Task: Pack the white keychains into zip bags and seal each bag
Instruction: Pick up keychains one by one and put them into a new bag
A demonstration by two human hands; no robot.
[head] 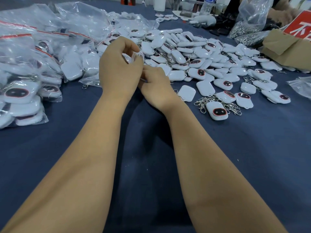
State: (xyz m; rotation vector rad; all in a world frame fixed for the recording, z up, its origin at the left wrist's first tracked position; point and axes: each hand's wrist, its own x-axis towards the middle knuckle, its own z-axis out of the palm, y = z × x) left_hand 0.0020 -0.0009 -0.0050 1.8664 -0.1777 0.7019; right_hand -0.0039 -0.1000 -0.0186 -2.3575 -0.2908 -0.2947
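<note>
Two hands meet at a small clear bag before the keychain heap

The left hand [117, 71] arches, fingers curled, its grip pinching the zip bag [136, 57]; the right hand [155, 86] lies knuckles-up just beneath, its grip hidden, so I cannot tell. Loose white keychains [193, 61] pile behind; filled bags [30, 68] lie left on the blue surface [143, 165].

I see only one sign w/ text: a red board [301, 29] at far right, leaning above a cardboard box [284, 47], shows part of a large white Chinese char., looks like "不", cut off by frame edge. Water bottle [208, 5] at top has a blue label, print too blurred to read.
</note>
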